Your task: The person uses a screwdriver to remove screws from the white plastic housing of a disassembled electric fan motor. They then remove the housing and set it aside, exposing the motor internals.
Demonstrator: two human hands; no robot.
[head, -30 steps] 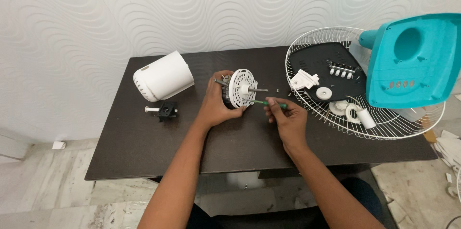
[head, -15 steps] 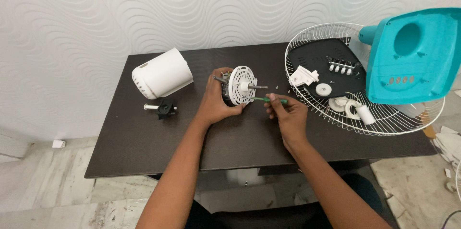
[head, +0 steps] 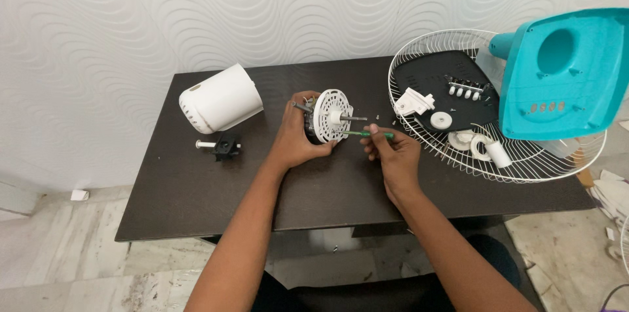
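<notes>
Our left hand (head: 296,138) grips the round white slotted fan motor (head: 327,115) on the dark table (head: 196,201). At three o'clock of it, our right hand (head: 391,155) has its fingers closed on a green-handled screwdriver (head: 370,134).

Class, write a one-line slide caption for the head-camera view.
Left hand steadies a white fan motor while right hand applies a green screwdriver on a dark table.

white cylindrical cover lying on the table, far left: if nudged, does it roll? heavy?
The white cylindrical cover lies on its curved side on the dark table, so a sideways nudge would probably roll it. It looks like a hollow, thin plastic shell, so likely light and fairly stiff. The smooth surface could be a bit slippery to grip.
</notes>
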